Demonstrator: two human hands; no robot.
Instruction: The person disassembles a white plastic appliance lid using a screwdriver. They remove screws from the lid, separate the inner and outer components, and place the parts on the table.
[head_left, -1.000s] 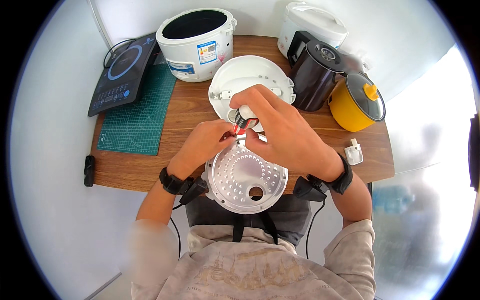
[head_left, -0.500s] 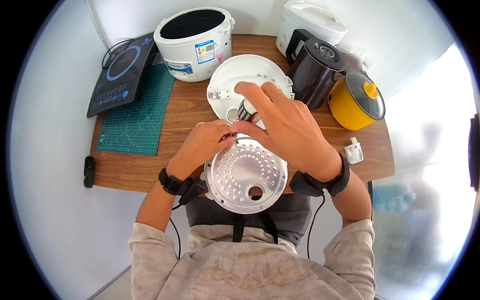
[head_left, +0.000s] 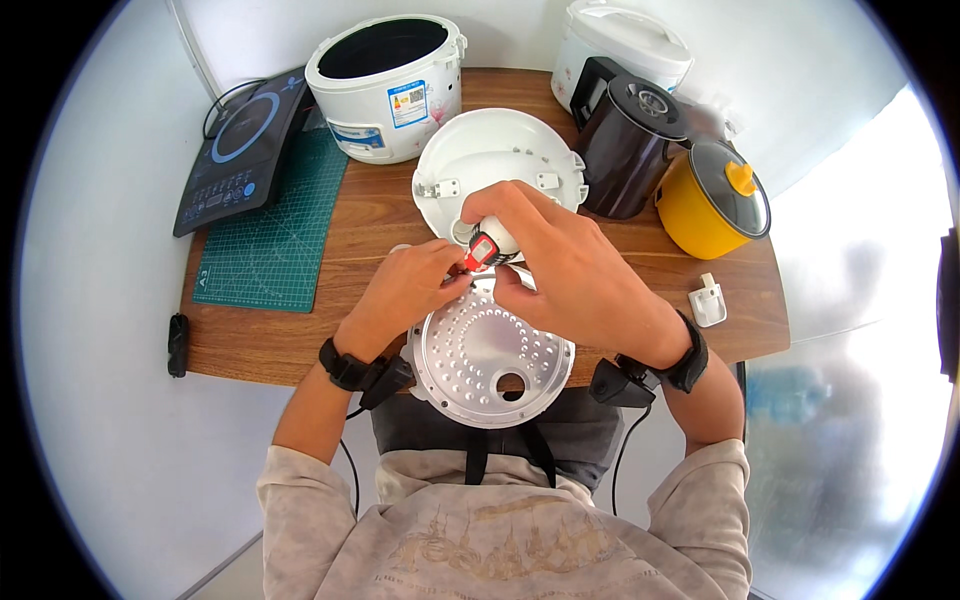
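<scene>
A round silver metal lid plate [head_left: 500,345] with raised dots and a hole lies over the table's front edge, above my lap. My right hand [head_left: 575,265] is wrapped round a small electric screwdriver [head_left: 484,252], white with a red and black front end, tilted down to the plate's far rim. Right at that tip, my left hand [head_left: 405,295] has thumb and fingers pinched together; whatever they grip is too small to make out. Just beyond both hands sits a white round lid shell [head_left: 480,140] with small grey bits inside.
At the back stand a white rice cooker body [head_left: 385,90] and a white lidded cooker [head_left: 625,45]. A dark kettle [head_left: 635,150] and a yellow pot [head_left: 705,210] are on the right, near a small white part [head_left: 708,302]. An induction cooktop [head_left: 245,145] overlaps a green cutting mat [head_left: 270,250] on the left.
My right hand has tipped the screwdriver, so its red front end now shows beside my left fingertips. The left hand and the plate have hardly moved.
</scene>
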